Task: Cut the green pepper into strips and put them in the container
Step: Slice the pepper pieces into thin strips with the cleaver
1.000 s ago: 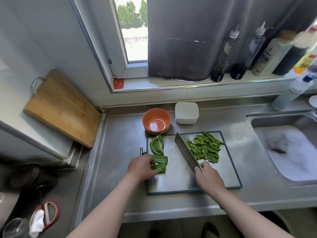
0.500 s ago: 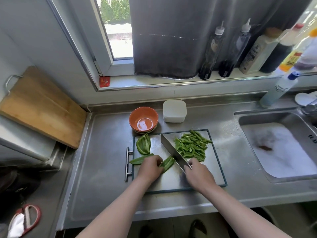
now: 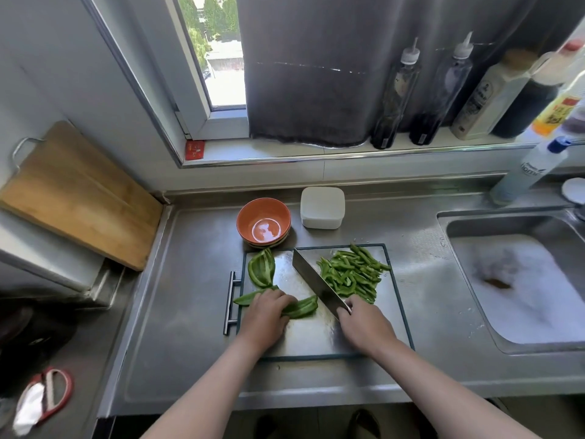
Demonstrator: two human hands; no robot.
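On the steel cutting board (image 3: 316, 340) my left hand (image 3: 269, 308) holds down a long green pepper piece (image 3: 300, 307), fingers curled over it; its tip sticks out past the board's left edge. My right hand (image 3: 364, 324) grips the cleaver (image 3: 316, 283), whose blade points away to the upper left, just right of that piece. A pile of pepper strips (image 3: 351, 272) lies on the board's far right. Another pepper piece (image 3: 262, 268) lies at the far left corner. A white lidded container (image 3: 322, 208) stands behind the board.
An orange bowl (image 3: 263, 221) sits behind the board's left corner. The sink (image 3: 519, 280) full of foam is to the right. A wooden board (image 3: 76, 194) leans at the left. Bottles (image 3: 395, 93) line the window sill. The board's handle (image 3: 231, 302) juts out left.
My left hand turned the pepper piece flat across the board and slid right with it. The cleaver stays beside it in my right hand. The view moved closer.
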